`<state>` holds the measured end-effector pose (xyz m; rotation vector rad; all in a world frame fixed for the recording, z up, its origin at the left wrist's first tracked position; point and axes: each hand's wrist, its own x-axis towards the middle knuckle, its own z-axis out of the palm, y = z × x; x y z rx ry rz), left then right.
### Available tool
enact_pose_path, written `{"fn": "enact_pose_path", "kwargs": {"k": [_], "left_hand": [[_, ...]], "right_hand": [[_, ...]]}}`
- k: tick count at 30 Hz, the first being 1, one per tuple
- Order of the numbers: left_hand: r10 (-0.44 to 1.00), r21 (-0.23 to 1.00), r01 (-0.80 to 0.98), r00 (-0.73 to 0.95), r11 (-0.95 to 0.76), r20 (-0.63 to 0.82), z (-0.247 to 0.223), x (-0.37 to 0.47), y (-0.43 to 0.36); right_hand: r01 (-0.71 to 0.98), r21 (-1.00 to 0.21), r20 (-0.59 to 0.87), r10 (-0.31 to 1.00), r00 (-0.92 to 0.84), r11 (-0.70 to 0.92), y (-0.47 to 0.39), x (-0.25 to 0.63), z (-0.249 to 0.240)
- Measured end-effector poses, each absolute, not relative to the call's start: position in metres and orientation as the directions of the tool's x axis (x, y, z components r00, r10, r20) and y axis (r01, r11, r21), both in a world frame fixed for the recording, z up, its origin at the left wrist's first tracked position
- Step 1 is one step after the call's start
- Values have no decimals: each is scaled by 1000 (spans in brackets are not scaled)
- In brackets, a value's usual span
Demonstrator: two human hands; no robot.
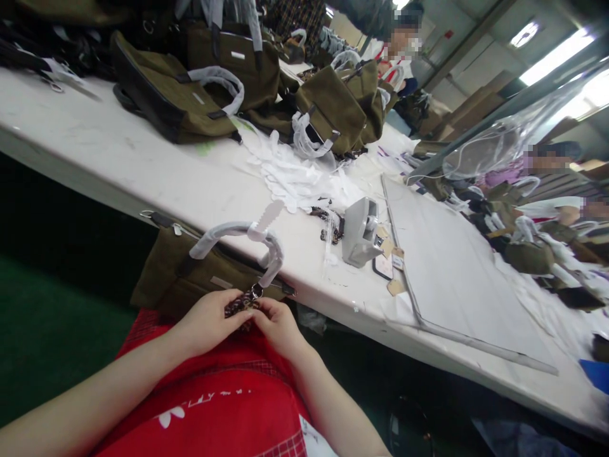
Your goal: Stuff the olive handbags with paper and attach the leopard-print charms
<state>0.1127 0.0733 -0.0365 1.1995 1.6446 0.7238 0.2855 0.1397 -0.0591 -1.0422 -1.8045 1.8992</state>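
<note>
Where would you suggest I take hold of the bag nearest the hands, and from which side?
Probably the top of its wrapped handle, from above: the loop arches out from the bag, while the left hand and right hand hold the patterned piece lower down.

Matt cloth bag (164, 273), glossy plastic-wrapped handles (228, 230), smooth tabletop (304, 244)

The near side shows 2 hands (204, 325) (281, 329), 1 olive bag (162, 273), 1 patterned charm (235, 306); the worktop (118, 143) carries 1 pale dispenser (354, 236).
</note>
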Motion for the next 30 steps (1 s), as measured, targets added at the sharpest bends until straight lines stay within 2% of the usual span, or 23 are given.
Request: {"fn": "enact_pose_path", "kwargs": {"k": [3, 6, 8, 13, 23, 26, 30], "left_hand": [[918, 890, 225, -59, 395, -392, -44, 108, 75], [898, 869, 239, -39, 434, -438, -49, 101, 76], [896, 863, 263, -15, 431, -443, -48, 98, 78], [905, 879, 267, 52, 395, -422, -45, 93, 84], [910, 881, 270, 40, 388, -413, -47, 93, 84], [908, 881, 264, 38, 393, -417, -48, 94, 83], [920, 878, 309, 25, 365, -391, -48, 96, 81]], "right_hand": [[356, -934, -225, 701, -677, 44, 144, 293, -51], [498, -828, -161, 743, -650, 257, 147, 302, -46], [544, -783, -169, 738, -653, 302, 148, 307, -45], [542, -767, -191, 684, -704, 343, 148, 311, -47], [563, -721, -217, 639, -738, 404, 149, 307, -46], [515, -788, -215, 632, -744, 338, 150, 303, -44], [439, -884, -247, 640, -728, 158, 150, 294, -47]]}}
